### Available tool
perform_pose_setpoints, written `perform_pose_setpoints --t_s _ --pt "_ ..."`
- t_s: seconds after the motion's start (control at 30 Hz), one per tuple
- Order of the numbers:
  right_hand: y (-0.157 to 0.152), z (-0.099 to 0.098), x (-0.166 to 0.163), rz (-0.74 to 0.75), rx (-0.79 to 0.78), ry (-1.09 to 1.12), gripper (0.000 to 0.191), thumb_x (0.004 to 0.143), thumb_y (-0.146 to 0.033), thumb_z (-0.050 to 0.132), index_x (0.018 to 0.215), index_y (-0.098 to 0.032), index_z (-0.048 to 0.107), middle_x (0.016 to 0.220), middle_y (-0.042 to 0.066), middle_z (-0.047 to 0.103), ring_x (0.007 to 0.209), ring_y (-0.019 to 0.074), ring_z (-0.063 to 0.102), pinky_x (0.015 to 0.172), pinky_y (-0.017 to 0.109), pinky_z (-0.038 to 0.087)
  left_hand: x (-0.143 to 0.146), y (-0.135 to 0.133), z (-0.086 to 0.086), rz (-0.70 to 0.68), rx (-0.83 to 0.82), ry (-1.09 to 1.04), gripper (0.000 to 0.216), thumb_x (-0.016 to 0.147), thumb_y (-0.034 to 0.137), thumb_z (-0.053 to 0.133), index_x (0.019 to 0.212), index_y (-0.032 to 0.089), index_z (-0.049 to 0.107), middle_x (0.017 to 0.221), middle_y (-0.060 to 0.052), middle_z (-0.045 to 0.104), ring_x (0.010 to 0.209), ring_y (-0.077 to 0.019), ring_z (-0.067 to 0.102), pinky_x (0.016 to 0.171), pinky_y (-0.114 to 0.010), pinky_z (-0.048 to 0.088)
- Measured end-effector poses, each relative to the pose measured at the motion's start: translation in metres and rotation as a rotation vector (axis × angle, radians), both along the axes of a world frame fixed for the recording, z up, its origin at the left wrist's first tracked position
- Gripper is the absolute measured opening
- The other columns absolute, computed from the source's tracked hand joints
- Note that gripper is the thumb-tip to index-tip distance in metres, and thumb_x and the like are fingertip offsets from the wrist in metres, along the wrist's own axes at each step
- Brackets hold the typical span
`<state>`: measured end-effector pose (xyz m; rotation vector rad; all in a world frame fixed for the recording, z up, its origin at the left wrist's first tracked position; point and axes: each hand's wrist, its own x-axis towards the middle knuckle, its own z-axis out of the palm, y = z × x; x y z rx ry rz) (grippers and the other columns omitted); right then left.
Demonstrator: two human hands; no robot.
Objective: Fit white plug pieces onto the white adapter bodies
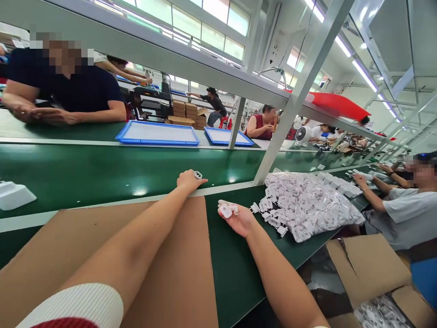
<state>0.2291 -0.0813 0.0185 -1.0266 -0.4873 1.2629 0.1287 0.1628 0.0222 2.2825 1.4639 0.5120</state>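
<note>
My left hand (189,180) reaches out over the edge of the green conveyor belt, its fingers closed round a small white plastic housing (197,175) with a dark opening. Nearer to me, my right hand (241,220) is turned palm up and holds a white plastic plug part (226,210) at its fingertips. Just right of that hand, several loose white plug parts (282,230) spill onto the green table from a clear plastic bag (317,205) full of similar pieces.
A cardboard sheet (184,255) lies under my left arm. A slanted metal post (290,109) rises beside the bag. Beyond the belt are blue-rimmed trays (157,133). An open carton (372,264) stands at lower right. Co-workers sit across the belt and to the right.
</note>
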Motion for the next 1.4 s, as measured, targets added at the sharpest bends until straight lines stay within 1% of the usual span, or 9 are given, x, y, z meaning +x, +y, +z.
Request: perform_pose_setpoints --t_s 0.1,0.23,0.4,0.6,0.77,0.9,1.03,1.3,1.4 --pt "0.0 -0.004 -0.004 -0.04 -0.006 -0.019 0.045 0.061 -0.012 0.081 0.104 -0.014 0.07 0.092 0.005 0.072 0.087 0.0176 0.069 0.088 0.033 0.055 0.0 -0.008 0.005 -0.022 -0.008 -0.029 0.053 0.082 0.046 0.064 0.122 0.011 0.065 0.126 -0.023 0.066 0.12 -0.0399 0.059 0.092 -0.044 0.052" --pt "0.002 -0.01 -0.014 -0.152 0.015 -0.262 0.055 0.055 -0.022 0.088 0.106 -0.018 0.069 0.1 0.005 0.071 0.092 0.0194 0.07 0.088 0.035 0.055 -0.028 -0.026 0.015 -0.203 0.025 -0.086 0.06 0.083 0.038 0.061 0.139 0.015 0.056 0.134 -0.014 0.064 0.123 -0.0309 0.059 0.101 -0.036 0.048" --pt "0.0 -0.015 -0.027 -0.033 0.197 -0.697 0.037 0.068 -0.031 0.078 0.104 -0.022 0.072 0.119 0.007 0.061 0.1 0.0194 0.066 0.089 0.036 0.056 -0.102 -0.08 0.005 -0.408 -0.041 -0.148 0.07 0.086 0.043 0.053 0.152 0.022 0.042 0.131 -0.007 0.065 0.098 -0.0215 0.067 0.091 -0.032 0.054" --pt "-0.006 -0.014 -0.033 0.123 0.135 -1.217 0.024 0.076 -0.023 0.063 0.097 -0.022 0.075 0.091 0.004 0.064 0.082 0.0182 0.059 0.078 0.035 0.051 -0.164 -0.155 -0.005 -0.615 -0.172 -0.24 0.064 0.091 0.044 0.052 0.153 0.03 0.042 0.114 -0.008 0.067 0.095 -0.0216 0.065 0.084 -0.031 0.055" --pt "-0.007 -0.007 -0.036 -0.049 -0.028 -0.879 0.026 0.07 -0.027 0.066 0.094 -0.02 0.07 0.072 0.0 0.063 0.057 0.0126 0.05 0.059 0.03 0.045 -0.165 -0.167 -0.01 -0.545 -0.231 -0.37 0.078 0.081 0.046 0.068 0.151 0.026 0.039 0.136 -0.011 0.059 0.116 -0.0258 0.06 0.096 -0.037 0.053" --pt "-0.01 0.003 -0.041 0.001 -0.042 -0.616 0.038 0.067 -0.036 0.076 0.1 -0.018 0.07 0.085 0.005 0.07 0.07 0.0152 0.06 0.056 0.025 0.041 -0.16 -0.163 -0.015 -0.527 -0.238 -0.412 0.038 0.081 0.048 0.067 0.109 0.022 0.067 0.106 -0.006 0.069 0.097 -0.0243 0.064 0.084 -0.035 0.055" --pt "-0.013 0.008 -0.05 0.068 -0.03 -0.578 0.045 0.065 -0.036 0.08 0.105 -0.02 0.07 0.097 0.008 0.073 0.08 0.0183 0.064 0.052 0.023 0.036 -0.159 -0.16 -0.017 -0.578 -0.17 -0.442 0.035 0.08 0.046 0.069 0.106 0.022 0.069 0.102 -0.006 0.07 0.097 -0.0246 0.063 0.082 -0.034 0.052" --pt "-0.01 0.012 -0.069 0.024 -0.016 -0.626 0.042 0.067 -0.039 0.079 0.104 -0.021 0.071 0.073 -0.001 0.062 0.059 0.0105 0.05 0.053 0.025 0.039 -0.161 -0.156 -0.019 -0.622 -0.175 -0.491 0.029 0.083 0.044 0.067 0.1 0.021 0.071 0.095 -0.006 0.07 0.093 -0.0235 0.063 0.078 -0.033 0.05" --pt "-0.01 0.022 -0.069 0.096 -0.033 -0.72 0.045 0.068 -0.04 0.079 0.107 -0.021 0.07 0.085 0.004 0.068 0.068 0.0146 0.058 0.054 0.026 0.043 -0.162 -0.156 -0.019 -0.622 -0.16 -0.508 0.028 0.082 0.043 0.068 0.099 0.021 0.072 0.093 -0.006 0.069 0.09 -0.023 0.062 0.076 -0.032 0.05"
